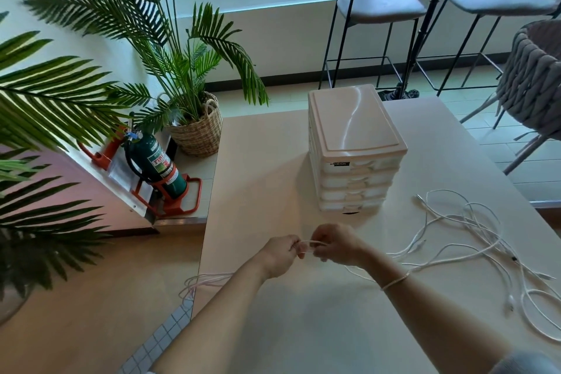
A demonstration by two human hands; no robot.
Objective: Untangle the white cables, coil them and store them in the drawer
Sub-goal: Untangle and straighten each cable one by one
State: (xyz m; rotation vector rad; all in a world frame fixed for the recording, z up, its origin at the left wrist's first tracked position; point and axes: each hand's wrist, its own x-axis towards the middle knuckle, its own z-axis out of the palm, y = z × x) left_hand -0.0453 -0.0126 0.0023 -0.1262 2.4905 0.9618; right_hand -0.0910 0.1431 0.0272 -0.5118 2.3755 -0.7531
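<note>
I reach both bare forearms out over a pale table (258, 161), my hands meeting close together just in front of me. My left hand (280, 255) curls its fingers around a short bundle of white cable (309, 244), and my right hand (334, 244) pinches the same bundle from the other side, knuckles up. A thin bracelet (394, 281) circles my right wrist. More loops of this cable (206, 281) trail under my left forearm and hang off the table's left edge. The remaining cables (473, 231) lie in a loose tangle on the table to my right, well apart from my hands. A small drawer unit (353, 130), all drawers closed, stands on the table straight ahead, beyond my hands. On the floor to the left are a green extinguisher (154, 164) in a red stand and a palm (182, 70) in a basket. Stools (379, 4) stand beyond the table.
</note>
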